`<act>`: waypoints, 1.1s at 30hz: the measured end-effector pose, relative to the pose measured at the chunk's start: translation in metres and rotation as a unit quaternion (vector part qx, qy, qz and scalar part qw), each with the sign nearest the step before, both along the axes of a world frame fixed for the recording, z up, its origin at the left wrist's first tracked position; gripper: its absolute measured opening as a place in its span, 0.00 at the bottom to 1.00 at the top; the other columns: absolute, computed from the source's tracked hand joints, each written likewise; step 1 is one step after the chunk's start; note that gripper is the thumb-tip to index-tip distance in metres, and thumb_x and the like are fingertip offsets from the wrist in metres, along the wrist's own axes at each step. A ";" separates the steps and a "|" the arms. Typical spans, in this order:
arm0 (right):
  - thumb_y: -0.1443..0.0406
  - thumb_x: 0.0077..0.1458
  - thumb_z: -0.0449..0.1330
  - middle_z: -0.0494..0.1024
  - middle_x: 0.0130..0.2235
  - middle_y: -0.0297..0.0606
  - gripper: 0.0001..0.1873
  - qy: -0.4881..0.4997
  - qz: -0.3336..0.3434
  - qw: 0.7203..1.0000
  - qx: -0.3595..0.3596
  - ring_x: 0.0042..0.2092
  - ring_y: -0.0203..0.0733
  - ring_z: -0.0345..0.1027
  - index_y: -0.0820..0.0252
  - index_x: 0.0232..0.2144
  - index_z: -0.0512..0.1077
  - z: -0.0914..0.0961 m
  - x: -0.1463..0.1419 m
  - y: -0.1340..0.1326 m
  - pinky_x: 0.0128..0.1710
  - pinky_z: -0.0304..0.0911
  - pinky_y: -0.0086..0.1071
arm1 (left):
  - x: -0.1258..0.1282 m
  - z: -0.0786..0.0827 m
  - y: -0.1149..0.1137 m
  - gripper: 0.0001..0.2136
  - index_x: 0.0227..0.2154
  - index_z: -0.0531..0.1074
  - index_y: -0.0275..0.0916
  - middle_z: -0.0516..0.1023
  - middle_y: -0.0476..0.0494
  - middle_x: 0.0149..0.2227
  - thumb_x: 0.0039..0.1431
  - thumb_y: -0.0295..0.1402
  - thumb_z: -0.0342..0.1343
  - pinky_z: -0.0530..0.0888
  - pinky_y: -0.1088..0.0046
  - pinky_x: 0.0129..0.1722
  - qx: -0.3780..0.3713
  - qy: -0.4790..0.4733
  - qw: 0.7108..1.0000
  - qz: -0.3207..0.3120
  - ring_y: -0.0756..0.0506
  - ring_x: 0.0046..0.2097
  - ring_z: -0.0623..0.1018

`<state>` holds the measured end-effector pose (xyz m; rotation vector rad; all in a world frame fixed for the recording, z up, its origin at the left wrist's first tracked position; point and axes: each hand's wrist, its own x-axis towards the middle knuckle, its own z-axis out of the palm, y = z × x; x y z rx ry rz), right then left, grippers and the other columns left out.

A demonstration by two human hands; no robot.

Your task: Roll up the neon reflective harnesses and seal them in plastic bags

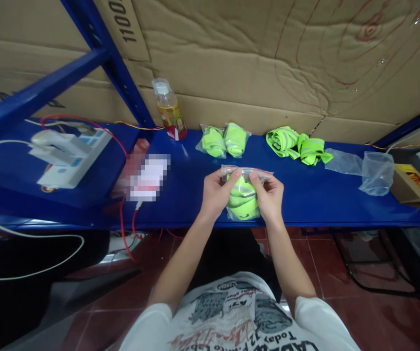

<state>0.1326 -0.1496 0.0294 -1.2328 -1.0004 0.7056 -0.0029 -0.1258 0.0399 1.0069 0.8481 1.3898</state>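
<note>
Zip bag (243, 208) with a neon-green bundle (241, 198) inside is by the front edge of the blue shelf (186, 195); you've got its top pinched, thumbs-to-fingers, left hand (215, 196) and right hand (271, 196) both.

One head-worn camera looks forward and down from above the shirt (232, 317), close to it, across the table (312, 197) to the cardboard (213, 63).

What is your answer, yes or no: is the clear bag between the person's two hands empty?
No, the clear bag, held by the left hand and the right hand, contains a bright yellow-green bundle.
</note>
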 end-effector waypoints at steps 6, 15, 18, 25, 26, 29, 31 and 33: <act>0.49 0.55 0.72 0.88 0.42 0.44 0.20 -0.012 -0.018 1.000 0.004 0.43 0.50 0.83 0.59 0.39 0.83 -0.009 0.002 0.010 0.47 0.79 0.43 | -0.002 -0.008 0.008 0.19 0.43 0.85 0.39 0.87 0.42 0.43 0.54 0.46 0.75 0.80 0.71 0.46 -0.022 -0.056 0.998 -0.015 0.44 0.44 0.85; 0.50 0.55 0.73 0.88 0.38 0.40 0.17 -0.019 0.015 1.000 0.003 0.39 0.47 0.82 0.57 0.36 0.86 0.006 0.025 0.012 0.42 0.79 0.41 | -0.009 -0.007 0.018 0.17 0.35 0.87 0.38 0.88 0.43 0.36 0.48 0.44 0.78 0.81 0.73 0.37 -0.055 -0.049 0.997 0.017 0.47 0.36 0.84; 0.50 0.49 0.77 0.87 0.34 0.37 0.17 -0.022 0.061 0.998 -0.022 0.34 0.43 0.79 0.56 0.32 0.86 0.012 0.046 0.028 0.36 0.77 0.37 | -0.023 -0.001 0.031 0.19 0.36 0.88 0.38 0.88 0.41 0.38 0.47 0.46 0.79 0.84 0.68 0.40 -0.044 -0.009 0.998 -0.032 0.44 0.39 0.85; 0.49 0.43 0.79 0.87 0.34 0.39 0.24 -0.097 0.321 0.933 -0.130 0.34 0.38 0.79 0.59 0.37 0.86 0.045 0.083 0.093 0.38 0.75 0.32 | -0.045 -0.001 0.092 0.24 0.36 0.86 0.33 0.86 0.37 0.35 0.37 0.42 0.83 0.85 0.63 0.42 -0.110 0.059 0.981 -0.149 0.44 0.35 0.85; 0.49 0.43 0.79 0.87 0.36 0.40 0.25 -0.122 0.347 0.920 -0.136 0.36 0.38 0.79 0.59 0.39 0.86 0.051 0.082 0.101 0.40 0.75 0.32 | -0.045 0.001 0.098 0.25 0.37 0.86 0.33 0.87 0.36 0.37 0.37 0.42 0.83 0.85 0.62 0.44 -0.124 0.060 0.977 -0.162 0.43 0.37 0.86; 0.49 0.43 0.80 0.87 0.36 0.39 0.26 -0.184 0.393 0.890 -0.140 0.35 0.38 0.78 0.59 0.40 0.87 0.061 0.074 0.122 0.40 0.73 0.31 | -0.042 0.008 0.112 0.25 0.36 0.86 0.34 0.87 0.35 0.40 0.35 0.41 0.84 0.84 0.58 0.49 -0.143 0.074 0.969 -0.185 0.41 0.42 0.86; 0.50 0.40 0.81 0.86 0.32 0.37 0.24 -0.198 0.394 0.888 -0.130 0.33 0.37 0.76 0.59 0.35 0.86 0.063 0.067 0.133 0.38 0.71 0.30 | -0.039 0.013 0.118 0.25 0.35 0.86 0.34 0.87 0.35 0.40 0.33 0.41 0.84 0.83 0.57 0.50 -0.139 0.082 0.969 -0.186 0.40 0.42 0.86; 0.52 0.37 0.82 0.85 0.30 0.36 0.23 -0.194 0.392 0.891 -0.123 0.31 0.35 0.74 0.60 0.32 0.86 0.063 0.063 0.140 0.36 0.70 0.29 | -0.037 0.017 0.121 0.26 0.35 0.86 0.34 0.87 0.36 0.39 0.31 0.41 0.84 0.83 0.57 0.50 -0.127 0.088 0.971 -0.180 0.41 0.41 0.86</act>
